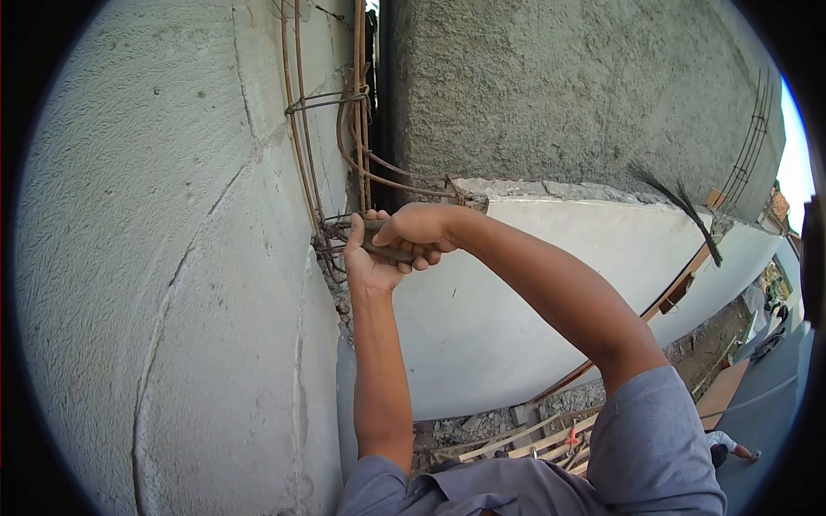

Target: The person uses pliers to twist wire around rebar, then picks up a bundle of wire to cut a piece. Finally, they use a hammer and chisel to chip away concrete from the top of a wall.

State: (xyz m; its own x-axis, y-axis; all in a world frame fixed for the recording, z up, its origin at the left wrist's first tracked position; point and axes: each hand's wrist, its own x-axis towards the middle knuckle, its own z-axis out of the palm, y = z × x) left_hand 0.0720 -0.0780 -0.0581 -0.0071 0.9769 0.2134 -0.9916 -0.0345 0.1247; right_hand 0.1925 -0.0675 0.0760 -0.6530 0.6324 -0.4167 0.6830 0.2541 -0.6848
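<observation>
Both my hands meet at a tied joint of rusty rebar (pixel 361 146) in the gap between two walls. My right hand (pixel 422 227) reaches in from the right, its fingers curled round the handles of dull, worn pincers (pixel 389 250). My left hand (pixel 372 265) comes up from below, palm towards me and thumb raised, closed about the same tool. The jaws are hidden behind my fingers. Just left of my left thumb, bent tie wire and stirrup ends (pixel 330 236) bunch against the upright bars.
A rough plastered wall (pixel 155 258) with a long crack rises on the left. Right of the joint is a low white wall (pixel 533 284) with a broken top edge. A bundle of thin wires (pixel 680 202) lies over it. Wooden strips (pixel 516 443) and a person (pixel 728 445) are below.
</observation>
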